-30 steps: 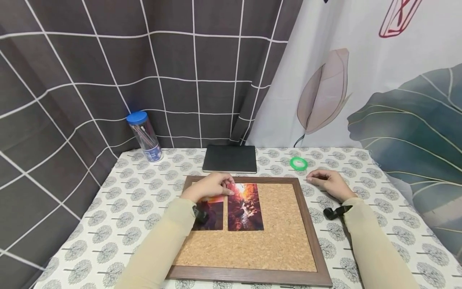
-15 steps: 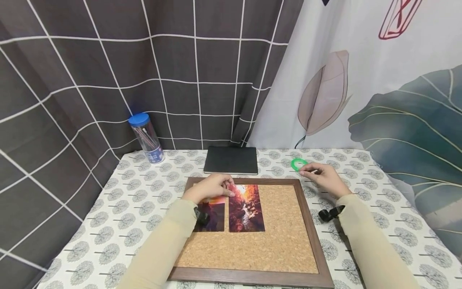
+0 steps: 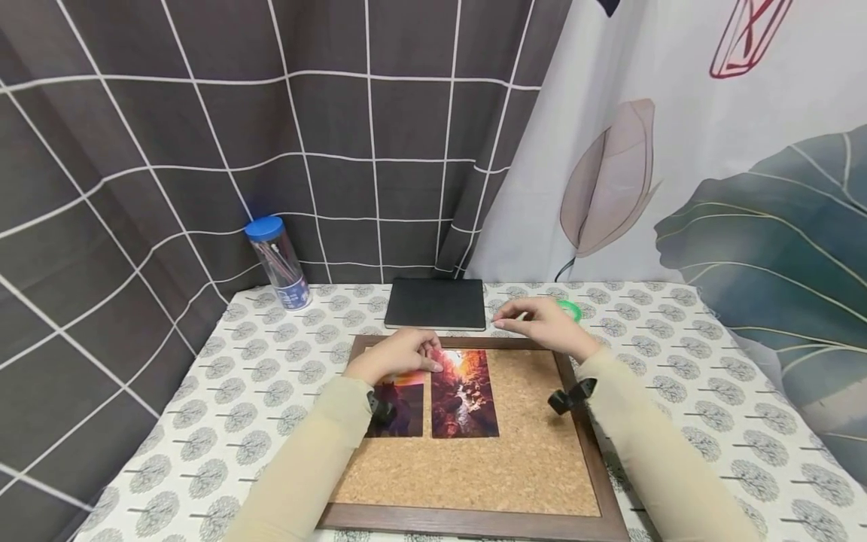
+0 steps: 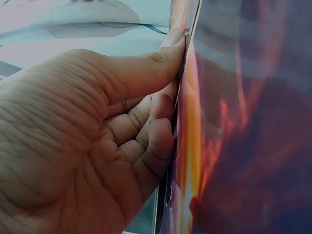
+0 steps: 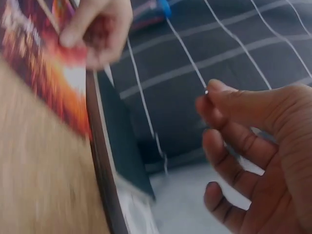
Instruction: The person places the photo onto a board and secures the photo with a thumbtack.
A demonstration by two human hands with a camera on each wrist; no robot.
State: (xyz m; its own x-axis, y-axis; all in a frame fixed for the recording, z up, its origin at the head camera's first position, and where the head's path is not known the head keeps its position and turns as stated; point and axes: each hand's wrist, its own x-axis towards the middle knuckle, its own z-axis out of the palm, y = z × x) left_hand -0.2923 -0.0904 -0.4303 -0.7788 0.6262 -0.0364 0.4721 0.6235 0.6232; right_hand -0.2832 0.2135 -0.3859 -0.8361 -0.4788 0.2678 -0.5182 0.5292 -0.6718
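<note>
My left hand (image 3: pixel 396 354) is at the upper left corner of a photo print of a red forest stream (image 3: pixel 464 399), thumb on its edge and fingers curled beside it. A second photo print with a dark figure and orange sky (image 3: pixel 400 414) lies to its left, partly under my wrist. Both lie on a cork board (image 3: pixel 528 459) with a brown wooden frame. My right hand (image 3: pixel 538 324) hovers above the board's upper right. Its thumb and index finger pinch a tiny bright-tipped thing (image 5: pixel 206 91), too small to identify.
A black notebook (image 3: pixel 436 304) lies behind the board. A green ring-shaped thing (image 3: pixel 572 309) is partly hidden behind my right hand. At the back left stands a clear tube with a blue lid (image 3: pixel 278 263). Curtains hang behind the patterned tablecloth (image 3: pixel 223 406).
My right hand reached the green ring, then moved left over the board, thumb and index finger now pinching a tiny thing. My left hand and both photo prints have stayed in place.
</note>
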